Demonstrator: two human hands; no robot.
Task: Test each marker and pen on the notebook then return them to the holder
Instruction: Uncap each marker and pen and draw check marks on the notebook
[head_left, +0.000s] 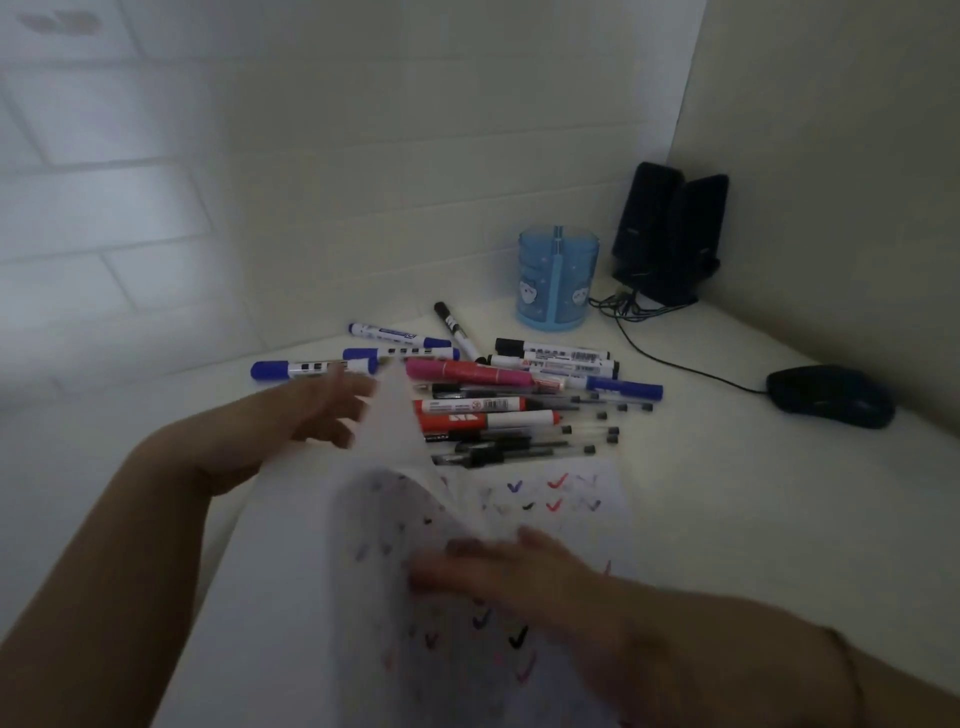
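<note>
Right hand (524, 577) flat, fingers spread, pressing notebook (582, 499) page of tick marks. Left hand (322, 410) open, blurred, seemingly lifting a page (395, 441). Markers and pens (488, 400) heaped just beyond notebook; blue holder (557, 275) behind, apart.

Two bare forearms enter from the lower edge of the frame. No sleeves are visible on either arm within view. The left hand (322, 410) carries no ring that can be made out. The right hand (524, 577) is blurred; a thin band or bracelet (852, 670) crosses its wrist, detail unclear.
</note>
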